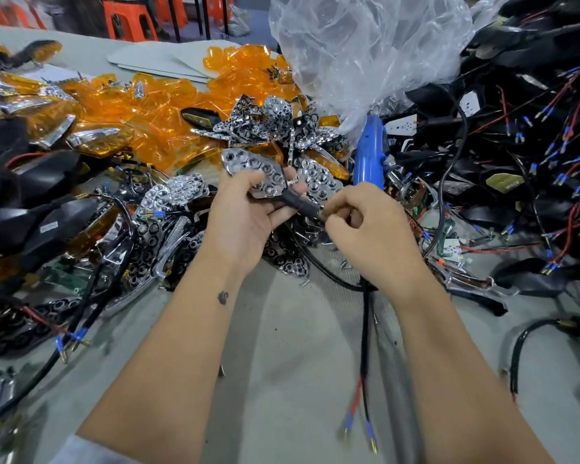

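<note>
On the grey table (pixel 282 346), a chrome-faced lamp (pixel 262 175) on a black stem

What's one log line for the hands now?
left hand: holds reflector | right hand: pinches stem | cable: hangs below

We can't see where the black stem (pixel 300 203) ends, because the right hand (pixel 365 229) pinches over its tip. The left hand (pixel 245 216) covers the chrome reflector (pixel 258 172) along its lower edge. The cable (pixel 365 329) goes out of sight under the right wrist, and its leads at 6 o'clock are blurred. The orange stools (pixel 128 18) at 11 o'clock are cut off and fuzzy. The white label (pixel 49 226) at 9 o'clock is too small to read.
</note>
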Demonstrator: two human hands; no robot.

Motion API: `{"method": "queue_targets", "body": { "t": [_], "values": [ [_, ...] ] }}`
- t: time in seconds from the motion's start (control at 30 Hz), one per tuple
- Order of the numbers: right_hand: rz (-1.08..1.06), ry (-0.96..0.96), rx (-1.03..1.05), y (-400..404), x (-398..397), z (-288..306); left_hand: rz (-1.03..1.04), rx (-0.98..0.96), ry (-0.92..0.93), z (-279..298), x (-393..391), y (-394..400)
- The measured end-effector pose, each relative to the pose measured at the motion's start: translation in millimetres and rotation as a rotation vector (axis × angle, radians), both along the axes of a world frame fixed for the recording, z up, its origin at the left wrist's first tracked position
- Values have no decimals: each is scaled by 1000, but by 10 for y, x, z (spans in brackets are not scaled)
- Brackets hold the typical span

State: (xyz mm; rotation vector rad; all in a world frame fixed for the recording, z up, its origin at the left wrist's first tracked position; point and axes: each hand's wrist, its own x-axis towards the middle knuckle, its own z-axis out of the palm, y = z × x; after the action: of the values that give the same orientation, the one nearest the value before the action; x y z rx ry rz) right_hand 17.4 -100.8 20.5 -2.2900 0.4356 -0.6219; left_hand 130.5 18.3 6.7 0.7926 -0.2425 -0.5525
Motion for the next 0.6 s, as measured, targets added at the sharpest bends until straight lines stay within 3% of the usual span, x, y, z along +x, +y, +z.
{"method": "queue_targets", "body": {
  "t": [0.13,0.33,0.6],
  "values": [
    [3,-123,71,35,16,6,-3,198,-186,-17,-23,-51],
    [68,-279,259,83,79,46,-154,111,-263,13,-101,-54],
    [125,-334,369,160,172,113,-275,99,-322,15,-160,-151]
  ]
}}
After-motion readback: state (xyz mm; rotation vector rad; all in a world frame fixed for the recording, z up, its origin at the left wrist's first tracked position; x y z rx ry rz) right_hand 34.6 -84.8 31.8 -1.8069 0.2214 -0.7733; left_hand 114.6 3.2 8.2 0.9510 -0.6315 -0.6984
